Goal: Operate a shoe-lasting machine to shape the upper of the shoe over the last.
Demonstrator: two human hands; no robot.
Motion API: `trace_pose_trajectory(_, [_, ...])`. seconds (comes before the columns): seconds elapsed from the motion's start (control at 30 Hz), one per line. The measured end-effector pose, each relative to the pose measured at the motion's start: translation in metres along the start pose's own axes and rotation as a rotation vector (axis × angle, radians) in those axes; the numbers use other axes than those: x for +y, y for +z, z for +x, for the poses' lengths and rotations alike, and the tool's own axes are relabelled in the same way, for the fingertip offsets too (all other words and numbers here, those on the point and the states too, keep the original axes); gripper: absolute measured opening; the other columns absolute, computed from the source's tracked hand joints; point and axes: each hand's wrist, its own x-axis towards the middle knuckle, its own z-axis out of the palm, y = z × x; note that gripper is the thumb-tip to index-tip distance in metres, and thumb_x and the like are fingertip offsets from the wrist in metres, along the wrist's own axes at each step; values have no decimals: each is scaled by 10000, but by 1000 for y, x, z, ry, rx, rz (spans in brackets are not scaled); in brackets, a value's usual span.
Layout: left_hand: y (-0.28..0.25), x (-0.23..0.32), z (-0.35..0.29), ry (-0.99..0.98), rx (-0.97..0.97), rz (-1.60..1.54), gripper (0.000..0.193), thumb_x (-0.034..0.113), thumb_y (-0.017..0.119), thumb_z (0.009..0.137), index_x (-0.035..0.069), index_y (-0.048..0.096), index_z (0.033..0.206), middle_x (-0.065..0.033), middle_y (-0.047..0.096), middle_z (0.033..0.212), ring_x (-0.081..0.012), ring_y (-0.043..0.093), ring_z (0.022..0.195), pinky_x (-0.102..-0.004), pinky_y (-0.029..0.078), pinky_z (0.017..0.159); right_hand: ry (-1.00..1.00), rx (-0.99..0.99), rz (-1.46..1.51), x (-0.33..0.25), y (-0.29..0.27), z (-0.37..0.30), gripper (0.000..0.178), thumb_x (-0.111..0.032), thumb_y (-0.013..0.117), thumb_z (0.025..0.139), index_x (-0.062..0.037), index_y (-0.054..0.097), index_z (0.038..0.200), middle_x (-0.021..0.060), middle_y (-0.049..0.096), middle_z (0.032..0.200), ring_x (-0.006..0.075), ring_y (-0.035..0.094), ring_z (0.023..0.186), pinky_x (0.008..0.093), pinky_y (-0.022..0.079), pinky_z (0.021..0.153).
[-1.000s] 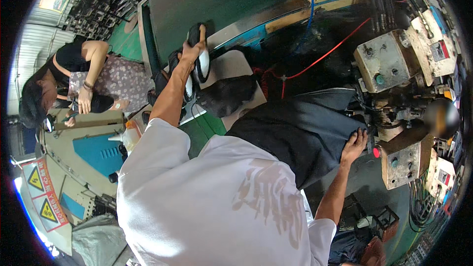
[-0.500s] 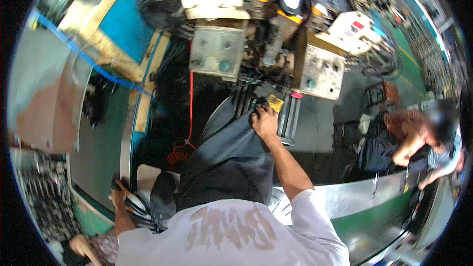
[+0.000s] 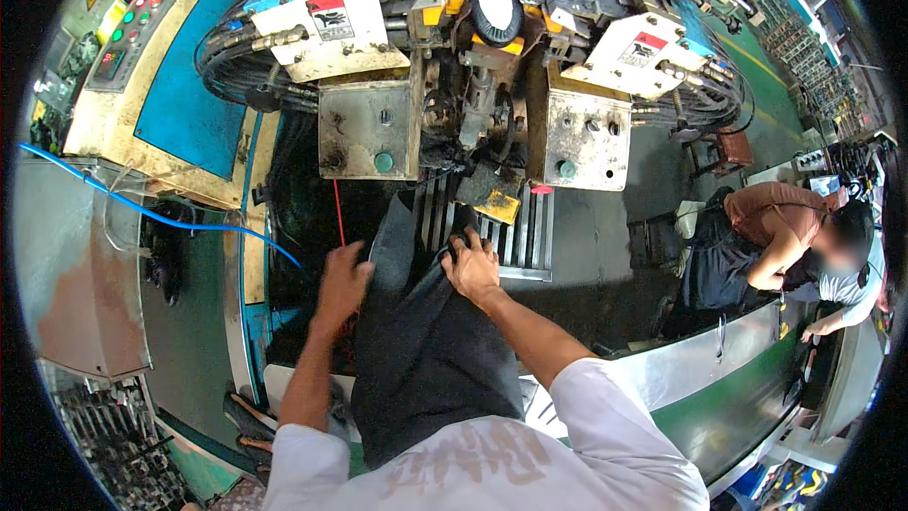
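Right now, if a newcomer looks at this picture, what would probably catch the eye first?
Probably the machine at the top centre, flanked by two stained control boxes with green buttons. Next, perhaps the bright blue hose crossing the left side. Below the machine, the right hand is at the dark cloth, with the left hand further left.

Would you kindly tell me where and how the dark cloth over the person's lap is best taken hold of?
I would pinch the dark cloth by its upper left edge, coming from the left: that edge looks flat and thin, beside the left hand, while the right hand covers the creased upper right part.
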Motion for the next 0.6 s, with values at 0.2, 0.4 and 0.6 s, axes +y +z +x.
trace_pose_trajectory(0.2, [108,48,0,68,-120,478,494,402,663,978,87,670,1358,-224,478,1504,-467,345,1458,-656,274,1175,73,88,-47,-3,-1,-6,463,-358,611,978,-143,663,1385,156,518,1525,452,540,1293,538,476,1092])
trace_pose_trajectory(0.4, [106,22,28,97,-23,279,350,295,674,944,68,736,1203,-181,540,1391,-405,440,1366,-584,374,1106,192,176,-74,-1,-2,-23,488,-390,619,971,-160,656,1401,133,523,1530,429,548,1303,545,473,1096])
trace_pose_trajectory(0.6, [95,-11,28,-14,-27,208,346,297,679,937,105,747,1216,-160,544,1406,-381,447,1376,-561,401,1100,195,157,-107,-23,8,-26,517,-411,605,968,-173,639,1426,129,517,1541,426,547,1312,550,476,1088])
